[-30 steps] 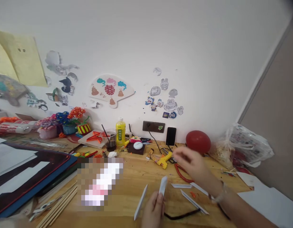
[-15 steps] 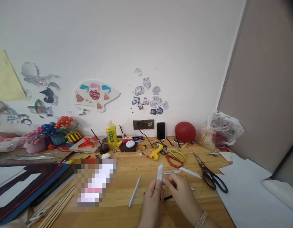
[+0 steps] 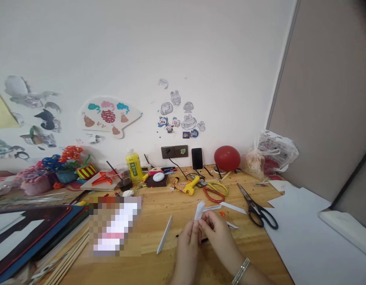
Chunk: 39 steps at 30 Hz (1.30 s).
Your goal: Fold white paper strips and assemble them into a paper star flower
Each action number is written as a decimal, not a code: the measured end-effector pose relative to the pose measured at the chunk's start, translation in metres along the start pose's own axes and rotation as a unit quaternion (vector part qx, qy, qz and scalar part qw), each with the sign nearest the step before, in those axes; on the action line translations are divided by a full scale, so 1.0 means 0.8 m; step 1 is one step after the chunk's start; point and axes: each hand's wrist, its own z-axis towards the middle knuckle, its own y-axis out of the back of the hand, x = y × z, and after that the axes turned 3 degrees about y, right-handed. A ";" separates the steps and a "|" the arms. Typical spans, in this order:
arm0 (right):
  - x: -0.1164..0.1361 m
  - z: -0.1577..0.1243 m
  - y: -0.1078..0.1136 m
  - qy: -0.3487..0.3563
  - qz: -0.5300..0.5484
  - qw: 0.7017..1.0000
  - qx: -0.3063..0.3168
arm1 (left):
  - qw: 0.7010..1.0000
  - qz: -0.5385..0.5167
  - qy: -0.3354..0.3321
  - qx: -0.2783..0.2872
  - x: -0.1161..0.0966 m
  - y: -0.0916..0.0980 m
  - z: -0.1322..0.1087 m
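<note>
A narrow folded piece of white paper [image 3: 198, 211] stands upright between my hands. My left hand [image 3: 187, 242] pinches its lower part between thumb and fingers. Close against it, my right hand [image 3: 217, 232] has thumb and fingertips pressed together at the paper's right side; its lower end is hidden by my fingers. To the left lies a pointed, folded white paper strip [image 3: 164, 235]. Behind my right hand rest a flat white paper strip [image 3: 234, 208] and other folded pieces, partly covered.
Black-handled scissors [image 3: 256, 209] lie on the right beside large white paper sheets [image 3: 304, 229]. Farther back are red-and-yellow-handled scissors [image 3: 216, 192], a yellow glue gun [image 3: 191, 187], a red balloon [image 3: 227, 158] and a yellow-labelled bottle [image 3: 134, 166]. Wooden sticks [image 3: 68, 257] lie front left.
My right hand has moved in and its fingers now close at the paper beside my left thumb. The paper's top looks spread into layers. The whole view has shifted slightly.
</note>
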 end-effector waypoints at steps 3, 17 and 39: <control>0.007 0.000 0.001 0.003 0.028 0.999 0.021 | 1.000 0.009 -0.013 0.012 -0.001 0.004 0.000; 0.014 -0.009 -0.011 -0.050 0.162 0.985 -0.035 | 0.981 0.144 -0.095 -0.085 0.005 0.007 -0.004; 0.011 -0.016 -0.008 0.052 0.012 0.996 -0.066 | 0.964 0.236 -0.124 -0.022 -0.023 0.014 -0.011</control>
